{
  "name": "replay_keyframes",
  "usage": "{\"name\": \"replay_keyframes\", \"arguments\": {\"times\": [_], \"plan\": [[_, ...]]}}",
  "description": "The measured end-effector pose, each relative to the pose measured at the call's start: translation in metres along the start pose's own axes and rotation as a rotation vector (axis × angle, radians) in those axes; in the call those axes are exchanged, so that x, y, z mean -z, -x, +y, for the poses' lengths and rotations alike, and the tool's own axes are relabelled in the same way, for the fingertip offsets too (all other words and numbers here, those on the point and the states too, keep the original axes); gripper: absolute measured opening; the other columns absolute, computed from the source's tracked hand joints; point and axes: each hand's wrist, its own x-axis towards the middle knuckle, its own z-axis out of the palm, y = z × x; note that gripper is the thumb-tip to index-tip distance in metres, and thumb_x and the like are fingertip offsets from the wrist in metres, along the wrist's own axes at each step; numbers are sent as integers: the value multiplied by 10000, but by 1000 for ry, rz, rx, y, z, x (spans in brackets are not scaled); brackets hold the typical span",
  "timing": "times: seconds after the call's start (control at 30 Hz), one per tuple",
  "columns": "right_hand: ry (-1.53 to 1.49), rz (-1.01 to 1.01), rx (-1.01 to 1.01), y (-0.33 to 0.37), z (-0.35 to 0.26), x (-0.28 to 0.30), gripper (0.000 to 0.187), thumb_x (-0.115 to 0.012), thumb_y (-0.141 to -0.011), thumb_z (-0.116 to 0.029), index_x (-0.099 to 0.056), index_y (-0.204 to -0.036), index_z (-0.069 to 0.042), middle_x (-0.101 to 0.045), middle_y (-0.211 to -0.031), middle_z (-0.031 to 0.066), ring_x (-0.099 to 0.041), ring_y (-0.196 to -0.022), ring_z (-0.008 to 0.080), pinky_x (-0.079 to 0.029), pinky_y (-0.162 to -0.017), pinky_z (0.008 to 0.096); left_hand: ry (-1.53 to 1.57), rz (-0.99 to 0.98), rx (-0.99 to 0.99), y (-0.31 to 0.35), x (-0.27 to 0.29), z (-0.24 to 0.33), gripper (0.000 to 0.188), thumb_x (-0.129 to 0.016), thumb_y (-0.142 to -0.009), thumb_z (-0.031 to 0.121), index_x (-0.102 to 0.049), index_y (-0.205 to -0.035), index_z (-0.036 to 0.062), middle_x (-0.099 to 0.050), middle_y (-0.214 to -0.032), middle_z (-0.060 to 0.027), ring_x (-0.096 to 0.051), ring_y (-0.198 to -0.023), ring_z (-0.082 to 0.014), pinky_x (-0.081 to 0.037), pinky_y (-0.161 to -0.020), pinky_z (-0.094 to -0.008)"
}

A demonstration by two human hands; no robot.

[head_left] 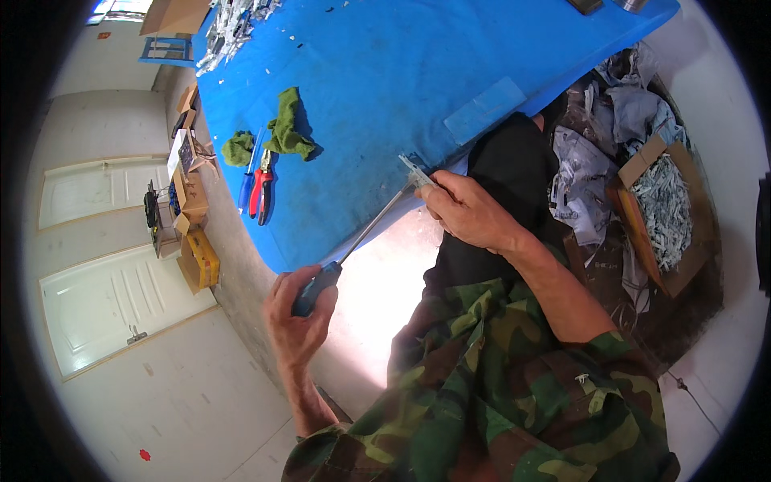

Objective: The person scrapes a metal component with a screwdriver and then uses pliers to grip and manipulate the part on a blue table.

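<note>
My left hand [299, 315] is closed round the blue handle of a screwdriver [371, 228], whose long metal shaft slants up to the right. Its tip meets a small silvery metal part [414, 173], which my right hand [470, 210] pinches at the table's near edge. The exact shape of that part is partly hidden by my fingers. On the blue-covered table [361, 88], left of my hands, lie red-handled pliers [261, 191], a second blue-handled screwdriver [246, 186] and two pieces of green cloth, one larger [287, 128] and one smaller [238, 149].
A pile of silvery parts [229, 36] lies at the table's far left. To my right, a cardboard box [666, 217] holds many similar pieces, beside crumpled grey plastic bags [580, 181]. More boxes [193, 197] stand along the left wall near two white doors [112, 293].
</note>
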Motion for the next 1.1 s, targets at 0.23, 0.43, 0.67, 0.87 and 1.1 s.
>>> {"name": "replay_keyframes", "arguments": {"times": [0.23, 0.43, 0.67, 0.87, 1.1], "plan": [[66, 49, 88, 1, 10, -3, 271, -564, -1080, -227, -567, -912, -15, -496, -753, -20, -437, -681, 74, -398, -609, 289, -39, -26, -52, -7, 10, 9, 283, -798, -831, 67, -736, -1103, 17, -706, -900, -86, -653, -766, -173, -501, -691, -299], [91, 59, 76, -1, 10, -3, 289, -584, -1040, -245, -584, -948, 30, -546, -741, 62, -500, -710, 134, -447, -642, 356, -40, -2, -78, -14, 11, 10, 277, -796, -807, 27, -744, -1078, 13, -708, -878, -102, -672, -744, -183, -512, -666, -299], [180, 46, 118, 0, 9, -1, 276, -578, -1029, -226, -576, -928, 31, -513, -702, 55, -478, -673, 142, -437, -619, 365, -37, -52, -7, -13, 17, 12, 288, -792, -833, 48, -738, -1114, 7, -731, -949, -105, -682, -826, -182, -528, -742, -299], [1, -27, 37, 2, 9, 3, 264, -548, -1045, -217, -596, -946, 23, -552, -720, 55, -546, -657, 126, -472, -576, 332, -29, -39, 19, -11, 18, 10, 287, -800, -824, 49, -740, -1101, 5, -725, -945, -100, -672, -821, -178, -519, -741, -290], [-95, -28, -12, 6, 1, -1, 274, -550, -1049, -215, -604, -1083, 51, -675, -878, 108, -683, -719, 159, -575, -571, 309, -49, -2, -48, -12, 25, 14, 297, -815, -799, 50, -745, -1084, 7, -697, -885, -85, -628, -766, -164, -488, -692, -291]]}}
